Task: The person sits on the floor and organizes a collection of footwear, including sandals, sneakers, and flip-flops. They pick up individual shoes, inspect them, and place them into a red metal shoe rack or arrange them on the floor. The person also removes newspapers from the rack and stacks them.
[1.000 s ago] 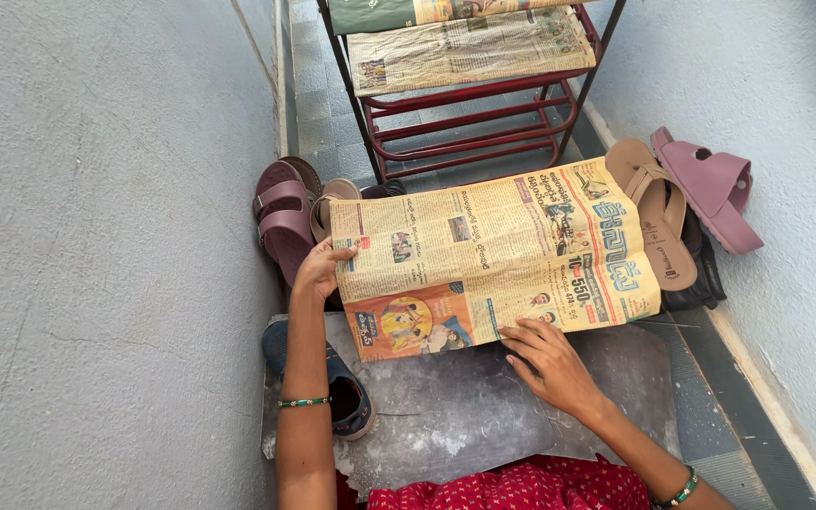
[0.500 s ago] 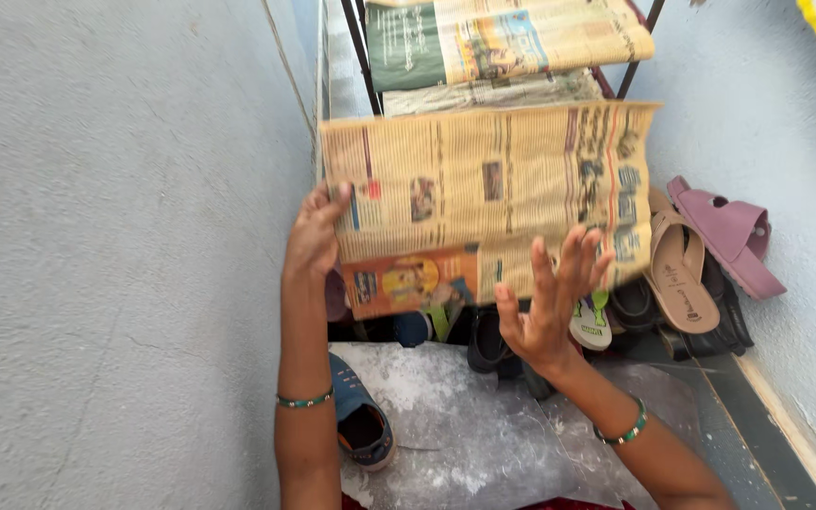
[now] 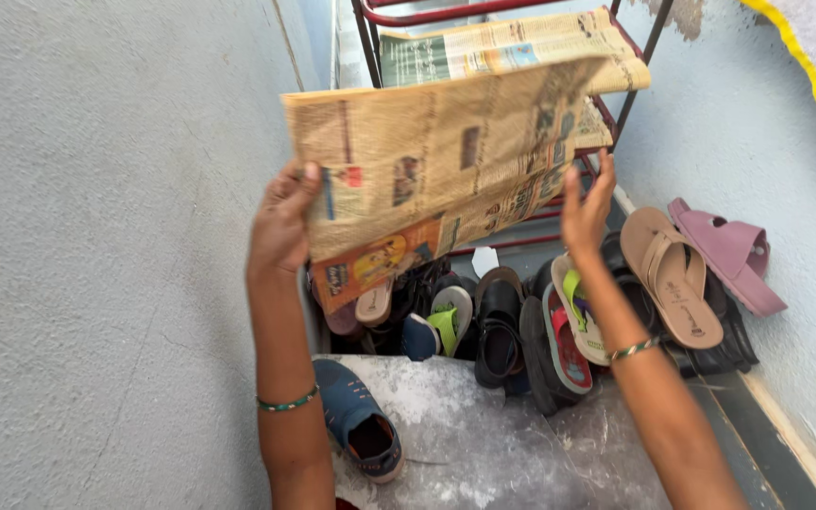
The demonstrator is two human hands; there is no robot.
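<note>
I hold a folded yellowed newspaper sheet (image 3: 427,165) up in the air in front of a dark red metal shoe rack (image 3: 408,14). My left hand (image 3: 282,222) grips the sheet's left edge. My right hand (image 3: 586,210) is raised at the sheet's lower right edge, fingers up against it. Another newspaper (image 3: 521,42) lies on a rack shelf behind the lifted sheet. Both wrists wear thin bangles.
A pile of shoes and sandals (image 3: 502,326) lies on the floor under the sheet. A tan sandal (image 3: 668,274) and a pink slide (image 3: 729,250) lean near the right wall. A blue shoe (image 3: 361,420) sits on a grey slab (image 3: 484,444). Walls close in both sides.
The newspaper went from lying over the shoes to being lifted up toward the rack, uncovering the shoe pile. Both hands rose with it; the right hand moved from the lower edge to the right edge.
</note>
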